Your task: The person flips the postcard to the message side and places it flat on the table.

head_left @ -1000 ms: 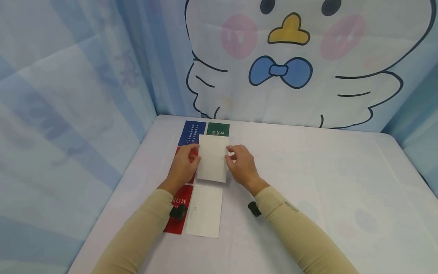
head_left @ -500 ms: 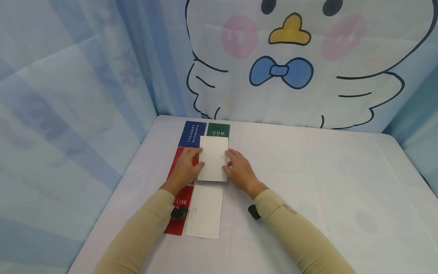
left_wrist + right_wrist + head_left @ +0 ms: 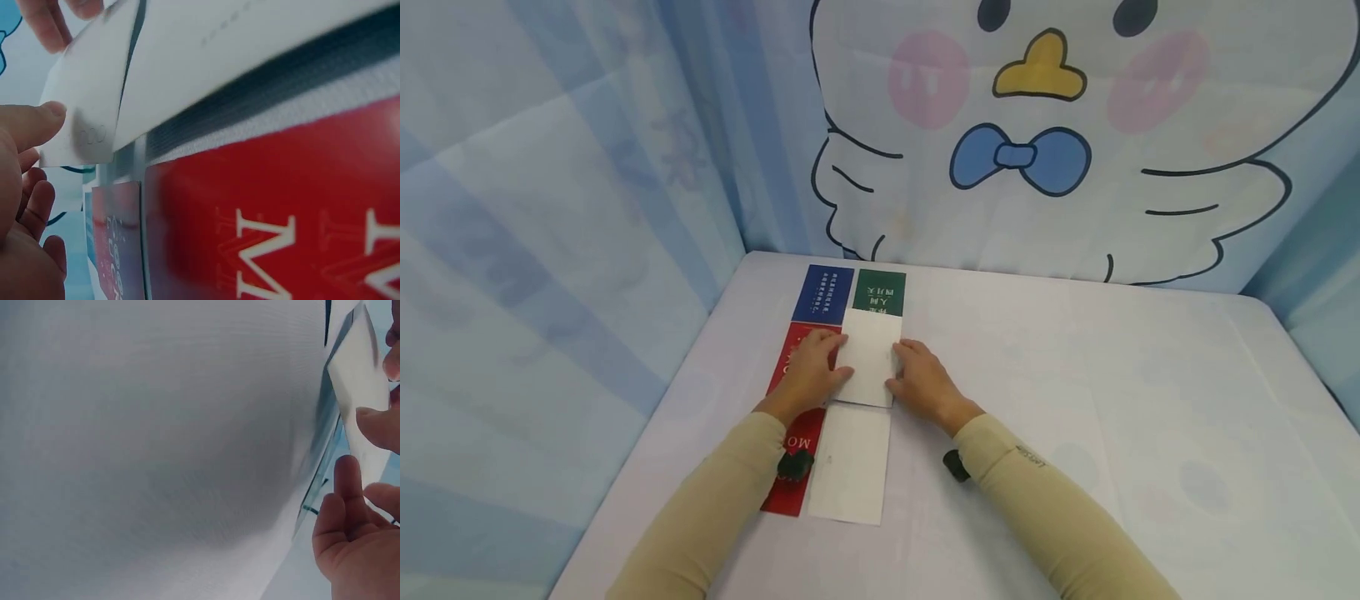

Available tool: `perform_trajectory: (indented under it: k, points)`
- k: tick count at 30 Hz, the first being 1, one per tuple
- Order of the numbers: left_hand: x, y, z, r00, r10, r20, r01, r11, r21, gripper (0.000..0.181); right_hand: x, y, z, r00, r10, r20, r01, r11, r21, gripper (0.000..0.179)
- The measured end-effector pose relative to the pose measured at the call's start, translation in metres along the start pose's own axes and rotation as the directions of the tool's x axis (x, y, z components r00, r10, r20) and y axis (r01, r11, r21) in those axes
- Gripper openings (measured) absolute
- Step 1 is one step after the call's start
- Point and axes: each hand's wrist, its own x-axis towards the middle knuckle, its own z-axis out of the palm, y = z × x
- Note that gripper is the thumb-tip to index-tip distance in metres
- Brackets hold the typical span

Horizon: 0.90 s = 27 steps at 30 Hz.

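Both hands hold a blank white card [image 3: 870,358] by its two long sides. My left hand [image 3: 807,371] pinches the left edge, its thumb on the upper face in the left wrist view. On the opposite edge, my right hand [image 3: 927,385] grips with the thumb over the face and fingers at the side. The card's near edge meets a second white card [image 3: 850,467] lying closer to me. Its far edge overlaps a green card [image 3: 880,292] with white writing. Beneath my left hand and wrist lie two red cards, the nearer red card [image 3: 262,187] showing large white letters.
A blue card [image 3: 823,293] with white writing lies at the far left of the layout. The white-covered table [image 3: 1075,417] extends to the right. Patterned curtains [image 3: 550,250] hang at the left and back, the back one printed with a cartoon bird.
Both hands have brought the white card down and toward me. More of the green card shows behind it, and the gap to the nearer white card has closed.
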Motion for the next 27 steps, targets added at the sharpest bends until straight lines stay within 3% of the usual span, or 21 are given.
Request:
perform_trajectory:
  k: [8,20,27]
  points:
    - [0.001,-0.002,0.006,0.998,-0.041,0.041,0.039,0.998,0.038,0.071,0.0,0.001,0.003,0.999,0.031,0.042,-0.029,0.999,-0.042,0.06]
    - [0.002,-0.003,0.011,0.997,-0.049,0.066,0.042,0.993,0.109,0.07,0.001,0.005,0.009,0.995,0.056,0.088,-0.045,0.992,-0.121,0.063]
    - [0.002,-0.007,0.013,0.995,-0.049,0.089,0.037,0.99,0.133,0.069,0.002,0.007,0.011,0.993,0.026,0.111,-0.009,0.989,-0.149,0.059]
